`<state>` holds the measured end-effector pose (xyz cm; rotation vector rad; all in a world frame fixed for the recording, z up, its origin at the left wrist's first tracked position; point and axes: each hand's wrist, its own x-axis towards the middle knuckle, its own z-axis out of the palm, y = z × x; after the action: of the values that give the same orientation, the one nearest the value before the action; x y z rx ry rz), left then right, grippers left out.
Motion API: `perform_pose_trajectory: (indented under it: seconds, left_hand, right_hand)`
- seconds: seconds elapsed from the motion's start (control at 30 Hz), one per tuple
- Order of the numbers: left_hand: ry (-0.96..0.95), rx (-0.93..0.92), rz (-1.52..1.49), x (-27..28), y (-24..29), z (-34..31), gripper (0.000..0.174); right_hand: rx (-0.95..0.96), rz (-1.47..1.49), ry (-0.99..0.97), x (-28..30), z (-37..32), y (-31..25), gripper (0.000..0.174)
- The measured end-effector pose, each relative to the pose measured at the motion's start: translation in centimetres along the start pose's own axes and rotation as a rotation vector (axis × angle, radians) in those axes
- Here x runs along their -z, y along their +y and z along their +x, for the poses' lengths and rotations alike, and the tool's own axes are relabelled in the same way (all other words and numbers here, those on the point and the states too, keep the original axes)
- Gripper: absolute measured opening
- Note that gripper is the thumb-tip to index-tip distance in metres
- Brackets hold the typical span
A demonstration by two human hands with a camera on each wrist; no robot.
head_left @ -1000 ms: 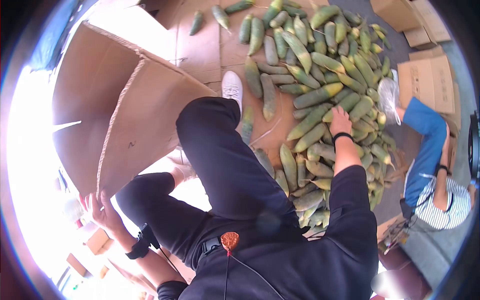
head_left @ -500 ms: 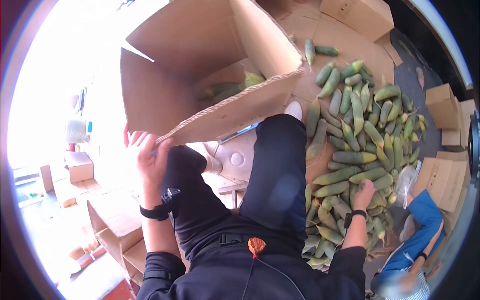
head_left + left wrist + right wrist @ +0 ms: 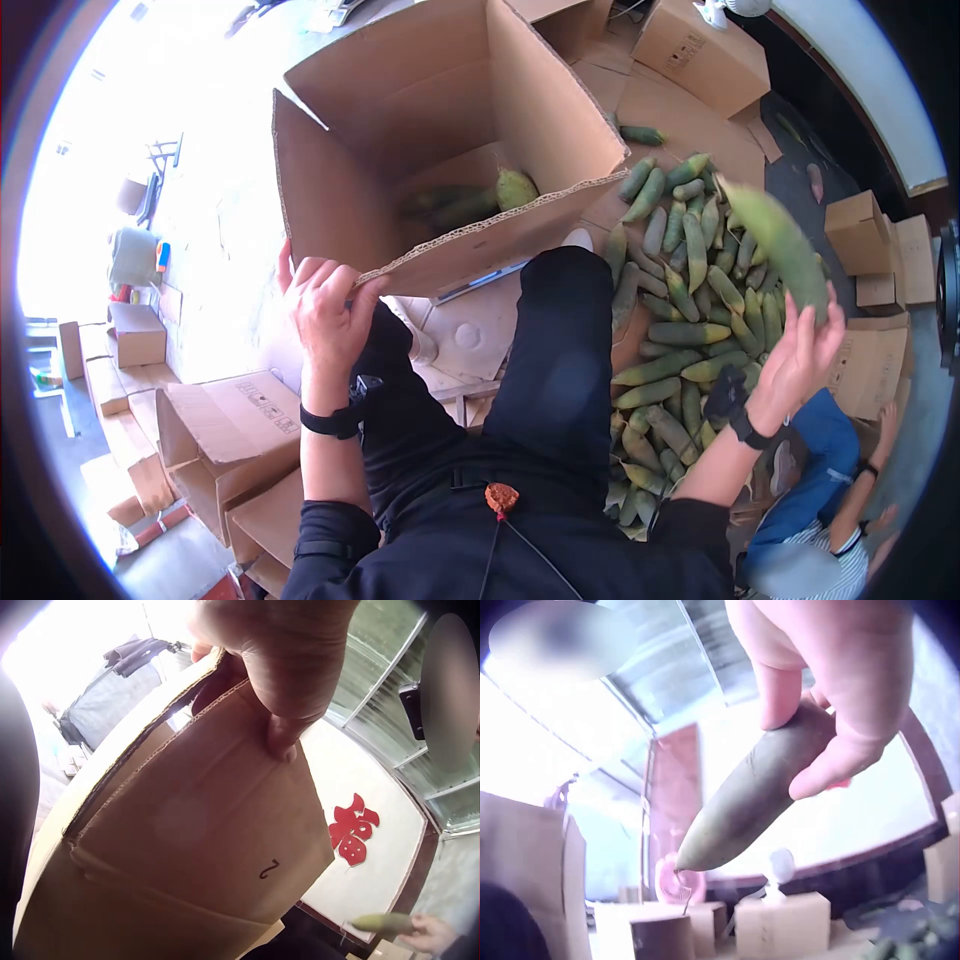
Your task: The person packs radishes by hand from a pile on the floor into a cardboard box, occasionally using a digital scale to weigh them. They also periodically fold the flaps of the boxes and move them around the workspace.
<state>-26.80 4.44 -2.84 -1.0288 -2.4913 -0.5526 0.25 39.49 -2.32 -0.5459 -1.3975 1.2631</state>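
My right hand grips one end of a long green radish, held up above the pile with its pale tapered end pointing away. In the right wrist view the thumb and fingers wrap the thick end of that radish. My left hand holds the near top edge of a large open cardboard box, thumb on one side of the board and fingers on the other. Several green radishes lie on the box floor. To the right spreads a pile of green radishes on the floor.
Flattened cardboard lies under the pile. Cardboard boxes stand at the back right and at the lower left. Another person in blue trousers sits close by on the right. My knee is between box and pile.
My right hand has lifted a green radish out of the pile. The box, held by my left hand, first swung from tilted to more upright, its inside coming into view.
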Motion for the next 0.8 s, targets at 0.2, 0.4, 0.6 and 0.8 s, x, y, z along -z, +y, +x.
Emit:
perform_pose_trajectory:
  seconds: [0.2,0.4,0.6,0.8]
  left_hand:
    - [-0.010,0.005,-0.003,0.3,0.1,-0.1,0.020]
    - [0.033,-0.117,0.042,-0.7,-0.7,-1.3,0.024]
    - [-0.003,-0.158,0.081,-1.2,-1.2,-1.3,0.026]
    - [0.018,-0.177,0.077,-1.6,-1.7,-0.9,0.030]
  right_hand:
    - [0.115,0.416,-0.188,-12.6,1.9,-0.7,0.033]
    - [0.195,-0.008,-0.238,-21.3,-0.5,4.9,0.023]
    - [0.094,-0.132,-0.110,-13.9,-3.4,6.3,0.012]
    - [-0.213,-0.507,0.006,0.1,-8.9,14.3,0.013]
